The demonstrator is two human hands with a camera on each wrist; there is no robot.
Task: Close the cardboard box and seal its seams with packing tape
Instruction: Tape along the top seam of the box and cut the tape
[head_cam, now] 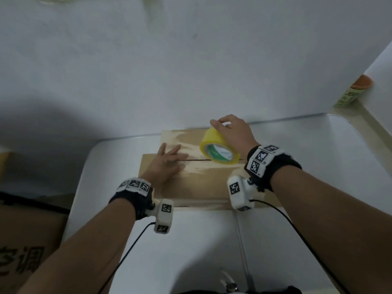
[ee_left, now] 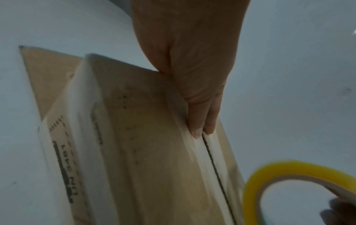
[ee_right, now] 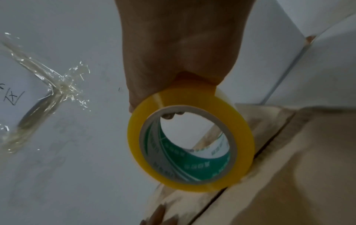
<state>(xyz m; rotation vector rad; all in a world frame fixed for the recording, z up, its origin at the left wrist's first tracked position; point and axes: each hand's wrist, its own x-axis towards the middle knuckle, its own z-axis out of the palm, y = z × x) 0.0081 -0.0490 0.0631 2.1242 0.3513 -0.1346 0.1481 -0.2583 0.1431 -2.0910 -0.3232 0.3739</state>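
A flat brown cardboard box [head_cam: 201, 183] lies on the white table, flaps folded shut, with a dark centre seam [head_cam: 197, 160] across its top. My left hand [head_cam: 167, 162] lies flat on the left part of the top, fingers straight by the seam [ee_left: 213, 164]. My right hand [head_cam: 231, 130] grips a yellow tape roll [head_cam: 218, 149] with a green-printed core, standing on edge over the seam's right part. In the right wrist view the roll [ee_right: 190, 146] touches the box [ee_right: 289, 175], fingers curled over its top. The left wrist view shows the box [ee_left: 144, 144] and the roll's edge [ee_left: 289, 172].
The white table [head_cam: 191, 240] stands against a white wall [head_cam: 191, 71]. A large cardboard carton [head_cam: 27, 240] with black print stands at the left. An orange-capped tube [head_cam: 352, 92] lies at the right on a ledge. Crumpled clear tape [ee_right: 38, 91] sticks to the wall.
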